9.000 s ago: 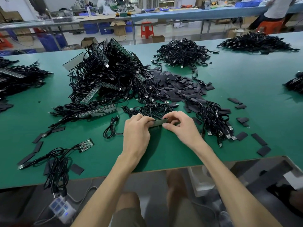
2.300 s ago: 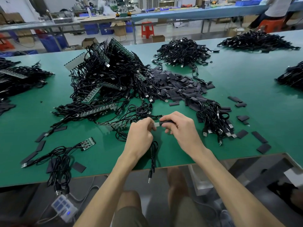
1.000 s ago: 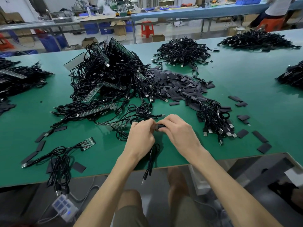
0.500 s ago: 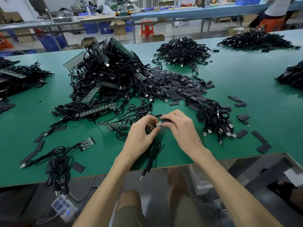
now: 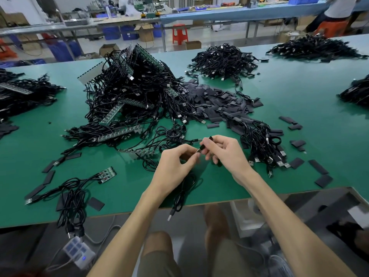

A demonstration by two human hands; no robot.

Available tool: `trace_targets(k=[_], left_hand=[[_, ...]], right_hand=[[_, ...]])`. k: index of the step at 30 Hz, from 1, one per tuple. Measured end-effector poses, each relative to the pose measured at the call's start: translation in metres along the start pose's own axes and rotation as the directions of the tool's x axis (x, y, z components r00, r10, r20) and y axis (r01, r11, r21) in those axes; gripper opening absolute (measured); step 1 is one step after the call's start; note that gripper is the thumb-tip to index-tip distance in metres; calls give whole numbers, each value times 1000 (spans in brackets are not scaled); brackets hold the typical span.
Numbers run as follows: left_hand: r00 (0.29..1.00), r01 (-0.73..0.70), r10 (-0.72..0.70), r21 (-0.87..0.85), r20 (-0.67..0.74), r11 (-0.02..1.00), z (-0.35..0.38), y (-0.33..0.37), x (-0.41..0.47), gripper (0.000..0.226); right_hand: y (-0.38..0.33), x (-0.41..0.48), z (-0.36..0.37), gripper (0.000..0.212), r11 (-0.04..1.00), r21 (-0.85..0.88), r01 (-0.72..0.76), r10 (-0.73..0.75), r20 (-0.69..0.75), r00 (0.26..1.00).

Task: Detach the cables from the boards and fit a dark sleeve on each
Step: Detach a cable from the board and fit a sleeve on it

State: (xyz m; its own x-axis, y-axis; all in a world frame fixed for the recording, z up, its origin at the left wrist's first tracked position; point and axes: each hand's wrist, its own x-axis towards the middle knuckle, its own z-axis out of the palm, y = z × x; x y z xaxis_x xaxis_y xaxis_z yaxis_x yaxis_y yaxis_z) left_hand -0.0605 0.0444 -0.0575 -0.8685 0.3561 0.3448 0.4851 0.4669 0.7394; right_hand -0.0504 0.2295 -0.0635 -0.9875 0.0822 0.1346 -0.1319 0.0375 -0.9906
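Above the green table's (image 5: 299, 92) near edge, my left hand (image 5: 175, 166) pinches the end of a black cable (image 5: 184, 191) whose loop and USB plug hang past the edge. My right hand (image 5: 223, 151) pinches a small dark sleeve (image 5: 205, 143), tilted, with its lower end at the cable tip. A big tangle of cables on green boards (image 5: 127, 100) lies to the far left of my hands. A heap of loose dark sleeves (image 5: 217, 100) sits behind my hands. One board strip (image 5: 137, 151) lies just left of my left hand.
A bundle of cables (image 5: 261, 146) lies right of my right hand, with loose sleeves (image 5: 319, 166) around it. More cable piles (image 5: 223, 60) sit at the back and along both sides. A small board with cables (image 5: 106, 173) lies front left. A power strip (image 5: 78, 254) hangs below the edge.
Nine seconds ago both hands held a board strip; it now lies on the table. Over the last second my hands drew slightly apart and the sleeve tilted up at the cable tip.
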Motion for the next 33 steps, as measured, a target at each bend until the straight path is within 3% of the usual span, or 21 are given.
trace_targets(k=[9, 27, 33], left_hand=[[970, -107, 175, 349, -170, 931, 6, 5, -4, 3], [929, -120, 264, 465, -258, 877, 9, 3, -5, 4], [937, -143, 262, 430, -231, 891, 9, 2, -4, 6]], right_hand=[[-3, 1, 6, 21, 994, -101, -43, 48, 45, 998], [-3, 1, 5, 28, 989, -137, -55, 69, 94, 993], [-3, 1, 3, 18, 995, -102, -23, 35, 122, 992]])
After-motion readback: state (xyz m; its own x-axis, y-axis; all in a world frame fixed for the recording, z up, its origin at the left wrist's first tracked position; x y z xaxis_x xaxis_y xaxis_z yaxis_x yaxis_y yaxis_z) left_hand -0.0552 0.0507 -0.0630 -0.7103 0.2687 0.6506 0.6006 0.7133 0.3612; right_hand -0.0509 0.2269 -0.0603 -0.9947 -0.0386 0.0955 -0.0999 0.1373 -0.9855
